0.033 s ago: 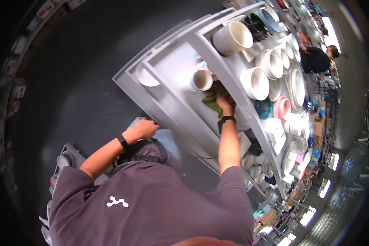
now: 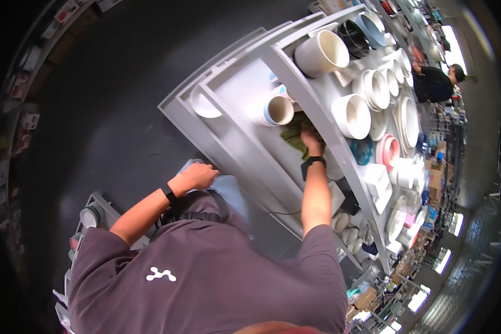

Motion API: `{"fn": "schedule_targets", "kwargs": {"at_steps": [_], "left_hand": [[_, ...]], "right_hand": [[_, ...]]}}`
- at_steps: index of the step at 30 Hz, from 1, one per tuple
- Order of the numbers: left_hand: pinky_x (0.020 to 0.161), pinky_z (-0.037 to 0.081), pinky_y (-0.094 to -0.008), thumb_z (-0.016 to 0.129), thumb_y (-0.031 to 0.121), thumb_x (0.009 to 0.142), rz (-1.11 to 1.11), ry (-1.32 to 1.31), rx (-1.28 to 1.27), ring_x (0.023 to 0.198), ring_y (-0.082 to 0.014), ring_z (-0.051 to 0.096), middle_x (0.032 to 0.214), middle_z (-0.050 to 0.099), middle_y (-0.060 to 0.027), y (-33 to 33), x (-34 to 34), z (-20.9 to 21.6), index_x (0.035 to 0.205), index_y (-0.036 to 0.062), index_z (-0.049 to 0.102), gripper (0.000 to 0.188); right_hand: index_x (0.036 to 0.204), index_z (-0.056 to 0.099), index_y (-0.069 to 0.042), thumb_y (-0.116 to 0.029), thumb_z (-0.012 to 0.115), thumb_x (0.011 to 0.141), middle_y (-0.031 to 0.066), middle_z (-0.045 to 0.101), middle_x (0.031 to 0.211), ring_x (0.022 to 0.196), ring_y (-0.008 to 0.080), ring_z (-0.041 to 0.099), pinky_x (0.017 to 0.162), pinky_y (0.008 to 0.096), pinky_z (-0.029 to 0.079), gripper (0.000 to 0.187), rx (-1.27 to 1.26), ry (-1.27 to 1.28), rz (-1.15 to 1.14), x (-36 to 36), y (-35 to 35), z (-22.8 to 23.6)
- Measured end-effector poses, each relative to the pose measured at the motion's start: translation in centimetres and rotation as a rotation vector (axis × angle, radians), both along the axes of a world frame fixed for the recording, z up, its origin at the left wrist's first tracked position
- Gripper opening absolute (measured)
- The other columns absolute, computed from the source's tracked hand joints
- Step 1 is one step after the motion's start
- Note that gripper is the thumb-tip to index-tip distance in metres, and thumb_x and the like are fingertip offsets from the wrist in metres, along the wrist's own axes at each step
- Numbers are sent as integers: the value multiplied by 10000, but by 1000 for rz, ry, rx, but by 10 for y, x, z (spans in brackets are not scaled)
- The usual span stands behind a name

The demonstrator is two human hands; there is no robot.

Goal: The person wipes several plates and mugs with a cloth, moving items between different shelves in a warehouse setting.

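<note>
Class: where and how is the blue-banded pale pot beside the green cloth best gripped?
Probably by the left rim of the blue-banded pale pot, from the picture's left: its open mouth faces the camera, so the wall could be pinched from inside and out. The upper shelf's edge runs close on its right; the right hand and green cloth crowd its lower right.

A white shelf unit [image 2: 344, 162] bears, on its upper tier, a round white pot [image 2: 350, 117]. Just beside this pot stand white bowls [image 2: 371, 90] and a teal bowl [image 2: 363, 151]; farther from it, a black pot [image 2: 353, 39]. Below it, on the lower tier [image 2: 240, 83], lies a green cloth [image 2: 294, 140].
</note>
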State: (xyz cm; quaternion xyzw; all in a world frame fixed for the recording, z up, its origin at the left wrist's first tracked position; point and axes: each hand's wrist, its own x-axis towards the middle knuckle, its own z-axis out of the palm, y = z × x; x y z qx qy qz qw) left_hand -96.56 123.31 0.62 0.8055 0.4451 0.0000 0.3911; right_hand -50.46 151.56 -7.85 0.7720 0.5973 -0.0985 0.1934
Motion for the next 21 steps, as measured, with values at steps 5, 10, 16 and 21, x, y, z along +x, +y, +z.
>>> {"fn": "schedule_targets", "kwargs": {"at_steps": [5,10,16,21], "left_hand": [[777,542,-489,523,232,925,85,243,-175,904,-366,688,1004,691,-171,-30,-33,-3,1048,68,655,244],[755,546,-458,520,168,889,102,170,-111,858,-375,694,935,719,-185,-41,-35,6,921,36,707,230],[807,539,-474,520,193,896,-13,97,-125,916,-381,683,961,706,-208,-23,-18,1,961,29,688,244],[817,535,-479,527,278,935,-97,101,-142,948,-362,676,1022,687,-171,0,-9,-17,1067,67,657,281]], "right_hand": [[1359,525,-20,-457,365,1016,252,484,1442,1369,417,418,1154,457,311,578,298,255,283,-74,31,18],[1239,605,-10,-392,414,1008,272,535,1370,1307,439,467,1116,482,353,486,352,276,213,-77,13,25],[1120,660,10,-359,479,1001,307,516,1384,1288,482,471,1105,529,365,428,260,257,219,-97,-64,27],[1019,666,32,-356,527,995,302,469,1434,1248,474,482,1067,543,377,412,323,460,245,-122,-142,59]]}}
